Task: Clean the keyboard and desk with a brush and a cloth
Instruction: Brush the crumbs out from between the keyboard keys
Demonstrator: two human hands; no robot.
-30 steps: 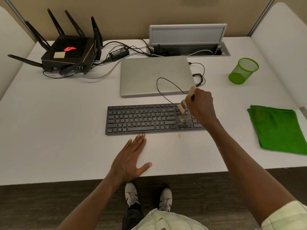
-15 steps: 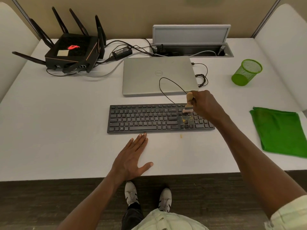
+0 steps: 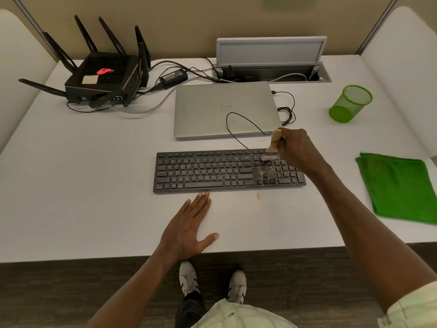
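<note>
Even, soft indoor light (faint shadows), wide-angle bending at edges.

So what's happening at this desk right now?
A person is cleaning a black keyboard. Their right hand grips a small wooden brush, bristles down on the keys near the right end, where yellowish crumbs are scattered. Their left hand lies flat on the white desk, fingertips at the keyboard's front edge. A folded green cloth lies unused to the right.
</note>
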